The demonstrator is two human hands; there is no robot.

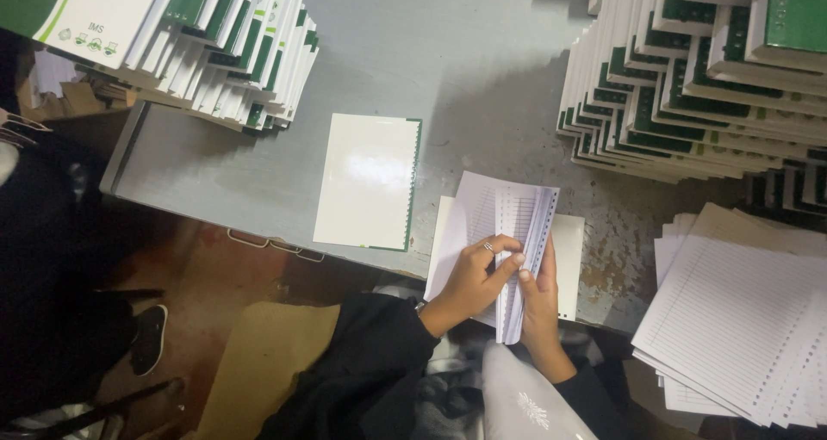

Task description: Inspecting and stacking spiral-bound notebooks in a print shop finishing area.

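Head view: the left hand (472, 278) and right hand (536, 295) are both closing around a bundle of punched ruled sheets (510, 233), seemingly squaring its edges, above a white cover (564, 259) at the table's six o'clock edge. A blank cover (366, 180) is lying at nine o'clock. Notebook stacks (689, 78) are crowding two o'clock on the worn grey table (448, 52).

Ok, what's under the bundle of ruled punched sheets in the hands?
Under the bundle of ruled sheets lies a white punched cover sheet flat on the grey table. Both the left hand and the right hand grip the bundle, hiding the cover's middle.
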